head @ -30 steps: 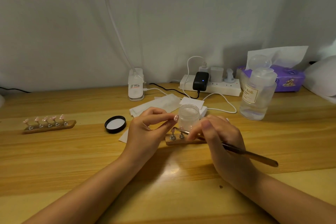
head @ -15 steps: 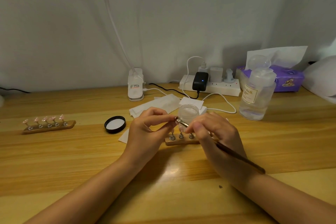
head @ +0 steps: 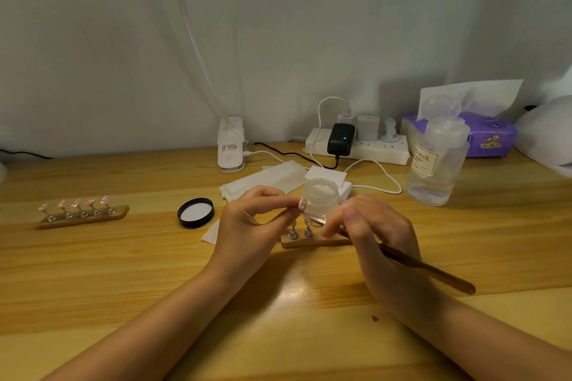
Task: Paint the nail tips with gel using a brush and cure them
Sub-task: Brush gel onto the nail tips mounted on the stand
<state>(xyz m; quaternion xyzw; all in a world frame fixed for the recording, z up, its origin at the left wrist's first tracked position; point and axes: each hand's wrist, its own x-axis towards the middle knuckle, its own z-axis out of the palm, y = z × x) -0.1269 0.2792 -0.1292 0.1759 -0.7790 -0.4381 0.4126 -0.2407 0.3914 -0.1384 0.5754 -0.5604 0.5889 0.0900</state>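
My left hand pinches a small pink nail tip between thumb and forefinger, held up in front of an open clear gel jar. My right hand grips a brown-handled brush, whose metal end points left just below the tip. Under both hands lies a wooden holder with metal studs. A second wooden holder at the left carries several pink nail tips.
The jar's black lid lies left of my hands, with white wipes behind them. A white clip lamp base, a power strip with chargers, a clear liquid bottle and a purple tissue pack line the back.
The brush's metal end rose to the nail tip half a second ago, then dropped back just below it. My left hand has kept the tip almost still.
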